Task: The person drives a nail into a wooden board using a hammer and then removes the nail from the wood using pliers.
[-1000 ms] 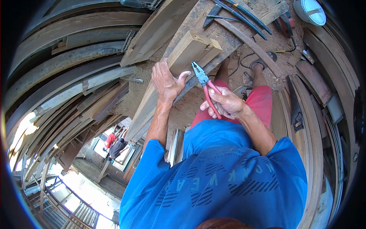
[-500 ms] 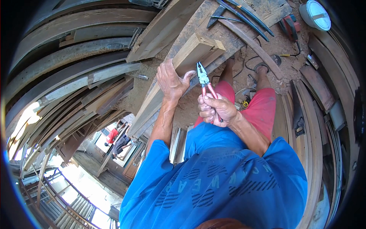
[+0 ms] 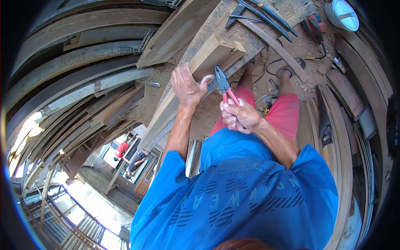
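Ahead of the person's lap, a thick wooden beam [image 3: 210,53] runs slantwise along the near edge of the worktop [image 3: 255,42], its long axis going from close by the left side up to a cut end ahead and to the right. The left hand [image 3: 187,85] is the nearer of the two hands: it lies right on the beam a little short of that end, fingers draped over it and thumb spread wide towards the right. How hard it presses cannot be told.

Closer to the body, the right hand [image 3: 241,115] is closed around the red handles of a pair of pliers [image 3: 222,80], with the beam ahead of it and to its left. The pliers point away from the person and slightly left, so their length crosses the line of the beam rather than following it. Their nose stands narrow, just beside the left thumb, overlapping the beam's near face in this view; whether metal meets wood there cannot be told. The right hand itself is apart from the beam. Farther off on the worktop, beyond the cut end, lie a hammer [image 3: 236,16] and dark bars [image 3: 266,18].
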Demonstrator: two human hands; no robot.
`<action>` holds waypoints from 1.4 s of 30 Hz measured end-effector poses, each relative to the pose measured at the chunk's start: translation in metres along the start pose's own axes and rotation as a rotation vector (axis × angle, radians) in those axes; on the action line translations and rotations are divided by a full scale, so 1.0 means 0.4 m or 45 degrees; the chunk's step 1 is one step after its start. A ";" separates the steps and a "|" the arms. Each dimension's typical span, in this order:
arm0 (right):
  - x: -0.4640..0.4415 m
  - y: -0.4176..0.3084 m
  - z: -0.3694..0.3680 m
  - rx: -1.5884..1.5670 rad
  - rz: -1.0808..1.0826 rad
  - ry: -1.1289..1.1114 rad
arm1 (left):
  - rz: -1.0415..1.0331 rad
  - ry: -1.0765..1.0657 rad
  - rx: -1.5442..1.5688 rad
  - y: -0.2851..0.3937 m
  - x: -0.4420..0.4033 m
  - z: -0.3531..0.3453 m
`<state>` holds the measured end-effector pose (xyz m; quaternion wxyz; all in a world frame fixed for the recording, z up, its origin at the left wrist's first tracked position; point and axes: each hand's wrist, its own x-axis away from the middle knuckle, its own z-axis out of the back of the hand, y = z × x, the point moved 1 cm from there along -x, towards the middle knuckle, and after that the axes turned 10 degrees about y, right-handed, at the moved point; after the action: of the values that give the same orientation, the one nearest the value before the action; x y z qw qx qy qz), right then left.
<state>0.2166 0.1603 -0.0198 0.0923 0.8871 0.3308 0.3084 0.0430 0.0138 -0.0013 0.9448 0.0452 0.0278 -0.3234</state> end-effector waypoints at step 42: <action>-0.006 -0.089 0.070 0.263 -0.032 0.023 | 0.128 -0.081 0.014 0.005 -0.008 0.008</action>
<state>0.2135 0.1873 -0.0563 0.0012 0.8849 0.3726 0.2794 0.0419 0.0171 0.0023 0.9600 0.0412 -0.0063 -0.2768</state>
